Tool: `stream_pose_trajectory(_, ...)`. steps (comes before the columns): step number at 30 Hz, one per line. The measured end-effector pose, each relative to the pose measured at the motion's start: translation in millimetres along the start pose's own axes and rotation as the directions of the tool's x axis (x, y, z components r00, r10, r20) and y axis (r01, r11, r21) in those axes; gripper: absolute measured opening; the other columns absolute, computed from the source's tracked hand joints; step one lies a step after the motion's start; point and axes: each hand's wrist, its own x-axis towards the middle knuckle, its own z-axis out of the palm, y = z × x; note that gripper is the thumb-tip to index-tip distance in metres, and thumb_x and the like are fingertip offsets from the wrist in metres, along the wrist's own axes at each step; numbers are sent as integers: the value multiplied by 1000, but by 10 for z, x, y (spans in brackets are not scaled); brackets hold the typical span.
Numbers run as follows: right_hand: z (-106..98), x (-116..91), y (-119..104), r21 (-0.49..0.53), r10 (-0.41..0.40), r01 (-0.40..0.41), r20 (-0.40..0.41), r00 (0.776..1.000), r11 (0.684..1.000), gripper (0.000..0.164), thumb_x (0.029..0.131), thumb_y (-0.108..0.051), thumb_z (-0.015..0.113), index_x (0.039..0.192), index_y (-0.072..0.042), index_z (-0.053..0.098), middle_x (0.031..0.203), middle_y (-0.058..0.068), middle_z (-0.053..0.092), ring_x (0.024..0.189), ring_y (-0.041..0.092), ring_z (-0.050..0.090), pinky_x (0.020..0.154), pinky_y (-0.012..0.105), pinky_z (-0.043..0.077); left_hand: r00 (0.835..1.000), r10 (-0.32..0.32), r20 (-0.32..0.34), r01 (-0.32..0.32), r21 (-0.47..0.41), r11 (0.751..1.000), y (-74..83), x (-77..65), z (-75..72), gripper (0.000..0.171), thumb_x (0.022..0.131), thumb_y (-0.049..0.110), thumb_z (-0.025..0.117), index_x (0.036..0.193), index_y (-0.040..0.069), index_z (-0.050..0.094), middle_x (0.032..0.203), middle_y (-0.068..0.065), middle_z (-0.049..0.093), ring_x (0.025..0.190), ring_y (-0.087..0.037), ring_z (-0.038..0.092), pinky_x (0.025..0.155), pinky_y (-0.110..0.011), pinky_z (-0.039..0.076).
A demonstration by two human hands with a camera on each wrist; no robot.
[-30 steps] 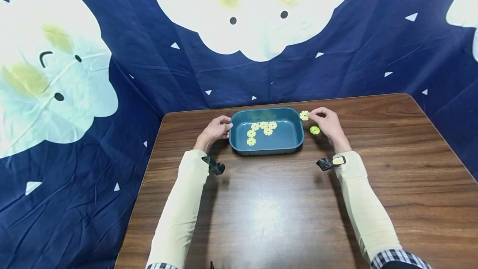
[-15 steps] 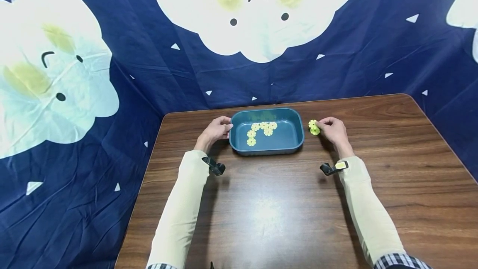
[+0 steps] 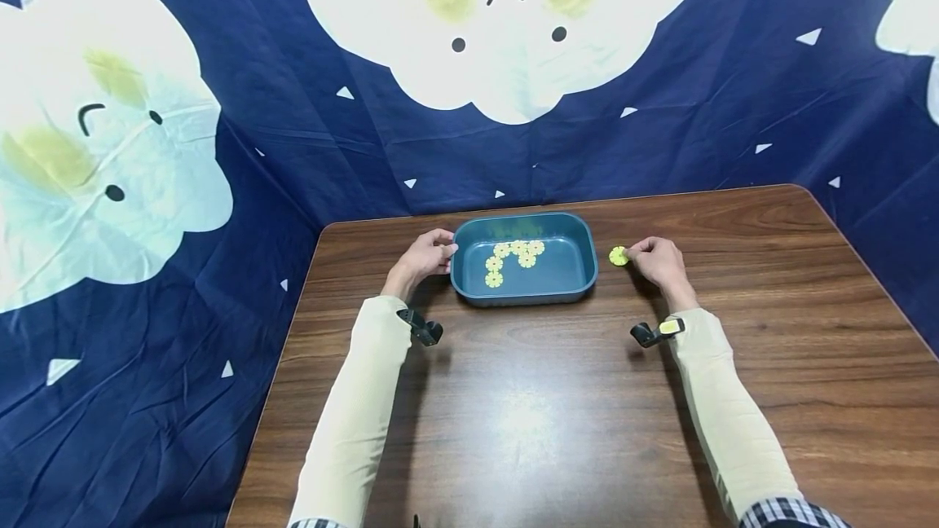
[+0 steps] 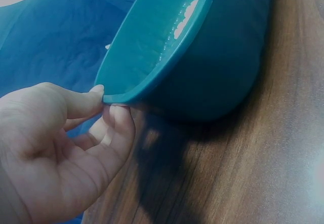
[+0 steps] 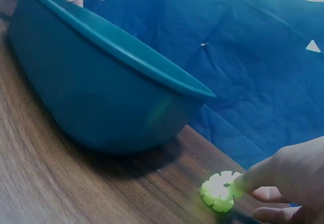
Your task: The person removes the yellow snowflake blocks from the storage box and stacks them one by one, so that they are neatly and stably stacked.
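Yellow-green notched plastic disc [image 5: 220, 190] lies flat on the dark brown wood-grain table [image 3: 557, 414], just right of the teal rectangular plastic tray [image 3: 583, 255], not touching it. Right hand [image 3: 660, 261] has one fingertip [image 5: 242, 182] extended onto the disc's edge; remaining fingers are curled underneath and hold nothing. Looks like a press or slide contact, not a pinch, probably because the disc sits too flat to grab directly. Left hand [image 4: 61, 148] pinches the tray's left rim [image 4: 119, 98], thumb on top and fingers under the lip, likely to keep the tray from sliding. Tray base stays on the table. Inside the tray: a curved chain of similar yellow discs [image 3: 511, 255], touching one another, near the middle. Dark blue cloud-print cloth [image 3: 506, 31] hangs behind the table. Small black clip-on cameras [image 3: 424, 327] sit on both cream sleeves.
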Motion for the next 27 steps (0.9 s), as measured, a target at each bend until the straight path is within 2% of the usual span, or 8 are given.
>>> stream_pose_trajectory(3, 10, 13, 18, -16, -14, 14, -9, 1000, 1000, 30, 93, -27, 57, 103, 1, 64, 115, 24, 60, 115, 42, 51, 100, 51, 38, 1000, 8, -6, -8, 1, 1000, -33, 30, 2, 32, 100, 9, 48, 131, 3, 44, 93, -8, 50, 69, -11, 52, 66, -24, 50)
stream_pose_trajectory(10, 45, 63, 57, -93, -69, 63, -65, 995, 994, 28, 90, -24, 59, 99, 2, 67, 111, 24, 63, 112, 45, 50, 100, 51, 38, 1000, 16, -12, -16, -10, 1000, -32, 24, 6, 33, 99, 8, 49, 131, 2, 44, 88, -6, 48, 67, -12, 50, 61, -21, 50)
stream_pose_trajectory(19, 77, 86, 78, -105, -87, 78, -84, 993, 991, 25, 89, -20, 57, 97, 2, 67, 110, 26, 59, 115, 45, 42, 103, 50, 28, 1000, 16, -4, -16, -12, 1000, -29, 21, 14, 35, 99, 8, 48, 133, 1, 43, 91, -8, 48, 68, -12, 49, 61, -21, 49)
stream_pose_trajectory(27, 102, 81, 86, -106, -83, 72, -103, 991, 992, 26, 89, -22, 58, 98, 1, 68, 113, 27, 55, 115, 48, 41, 101, 52, 30, 1000, 14, -5, -14, -14, 1000, -36, 19, 10, 34, 99, 8, 48, 132, 1, 43, 91, -9, 49, 68, -12, 50, 62, -21, 49)
